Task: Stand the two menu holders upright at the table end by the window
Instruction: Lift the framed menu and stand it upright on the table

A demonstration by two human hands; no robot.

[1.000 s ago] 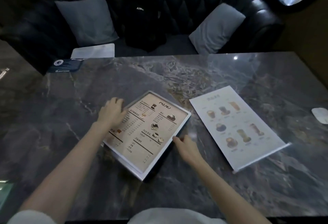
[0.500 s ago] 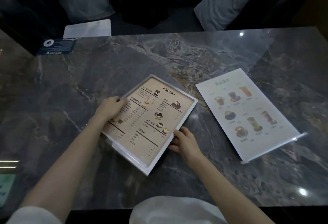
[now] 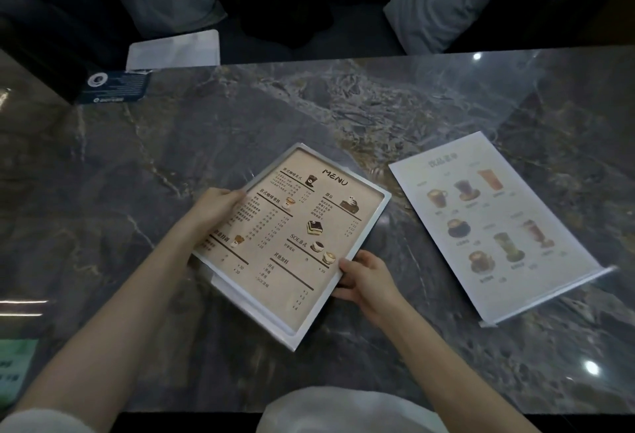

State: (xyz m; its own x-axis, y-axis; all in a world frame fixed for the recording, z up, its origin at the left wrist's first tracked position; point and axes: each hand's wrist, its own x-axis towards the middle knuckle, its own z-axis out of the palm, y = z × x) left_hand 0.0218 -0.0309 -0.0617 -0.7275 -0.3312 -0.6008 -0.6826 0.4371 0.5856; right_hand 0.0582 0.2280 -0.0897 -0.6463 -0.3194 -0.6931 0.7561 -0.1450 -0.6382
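Two hands on tan menu holder (image 3: 292, 243).
Left hand (image 3: 213, 207) and right hand (image 3: 364, 278) clasp opposite edges; white menu holder (image 3: 498, 223) lies flat beside.

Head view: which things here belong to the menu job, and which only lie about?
Job: beige framed menu holder, gripped by left hand and right hand; white clear-acrylic drinks menu holder, lying flat.

Lying about: dark blue card, white sheet, grey cushions.

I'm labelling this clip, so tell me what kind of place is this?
Most likely a cafe: a tan MENU holder listing coffees and cakes, held by both hands, a drinks menu holder lying flat, a marble-look table, and a cushioned dark sofa.
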